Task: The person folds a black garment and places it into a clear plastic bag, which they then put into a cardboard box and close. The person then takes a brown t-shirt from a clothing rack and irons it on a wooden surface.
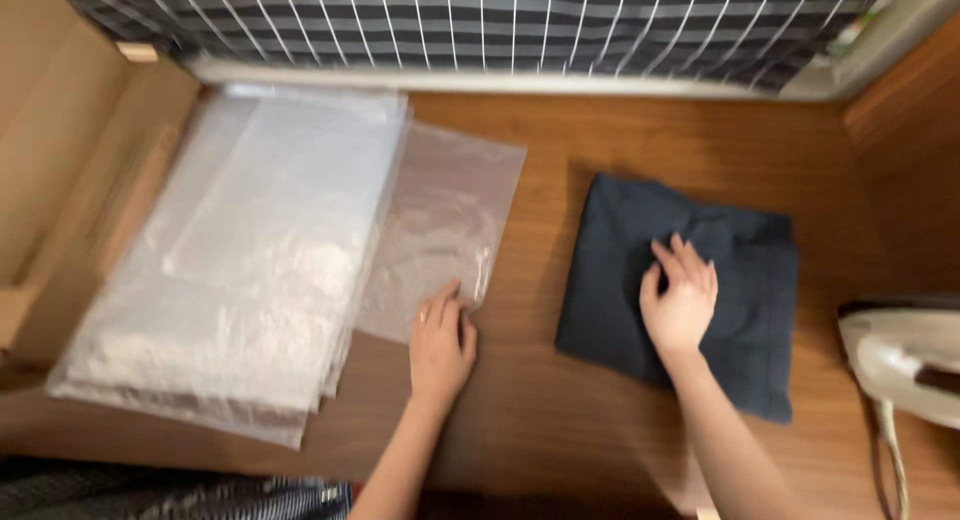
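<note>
A folded dark navy garment (pixel 740 290) lies on the wooden table, right of centre. My right hand (pixel 680 300) rests flat on its middle, fingers spread. My left hand (pixel 440 345) lies on the near corner of a single clear plastic bag (pixel 440 220), which sticks out from under a thick stack of clear plastic bags (pixel 250 260) at the left. The fingers of the left hand press on the bag's edge; I cannot tell whether they pinch it.
An open cardboard box (pixel 60 170) stands at the far left. A white clothes iron (pixel 900 355) with its cord sits at the right edge. Dark checked fabric (pixel 500 20) runs along the back. The wooden table (pixel 560 410) shows between bag and garment.
</note>
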